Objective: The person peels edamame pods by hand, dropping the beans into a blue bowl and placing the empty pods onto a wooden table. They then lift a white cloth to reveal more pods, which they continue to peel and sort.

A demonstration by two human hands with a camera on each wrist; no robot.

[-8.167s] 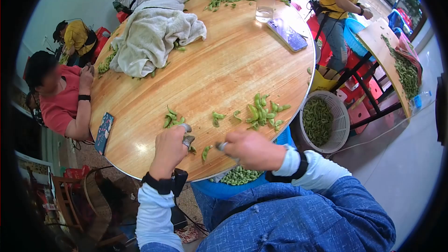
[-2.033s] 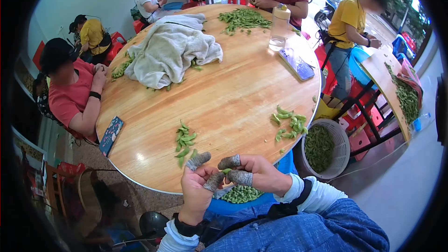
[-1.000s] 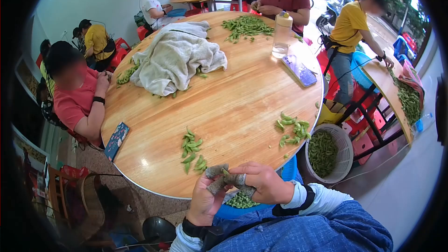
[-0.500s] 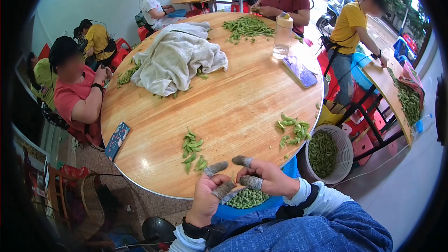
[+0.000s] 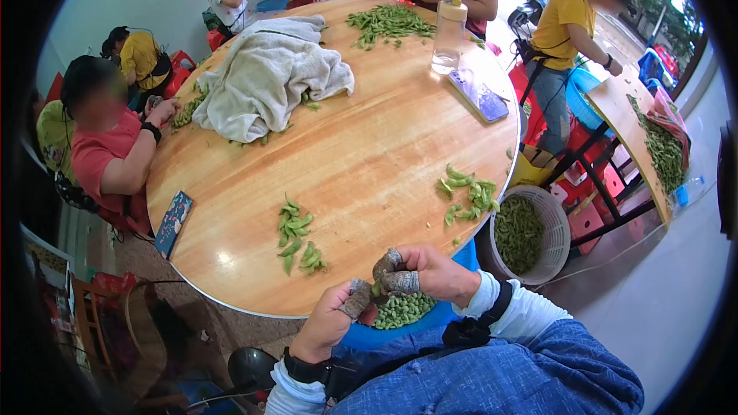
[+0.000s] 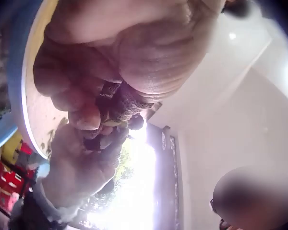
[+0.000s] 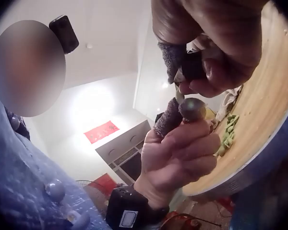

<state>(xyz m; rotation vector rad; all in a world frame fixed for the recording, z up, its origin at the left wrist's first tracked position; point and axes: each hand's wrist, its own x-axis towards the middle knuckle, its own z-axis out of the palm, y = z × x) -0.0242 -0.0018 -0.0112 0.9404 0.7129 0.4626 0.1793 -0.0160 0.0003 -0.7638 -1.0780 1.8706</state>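
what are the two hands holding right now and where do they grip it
Both the left hand and right hand pinch one bean pod between covered fingertips; which ends is unclear.

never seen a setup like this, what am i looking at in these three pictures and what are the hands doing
No machine here: a person wears three cameras. The wide picture comes from the head, the two close ones from each wrist, looking up at the fingers. The left hand and right hand, fingertips in grey cloth covers, together pinch an edamame pod over a blue basin of shelled beans at the edge of a round wooden table. On it lie pod piles, a towel, a bottle and a phone.
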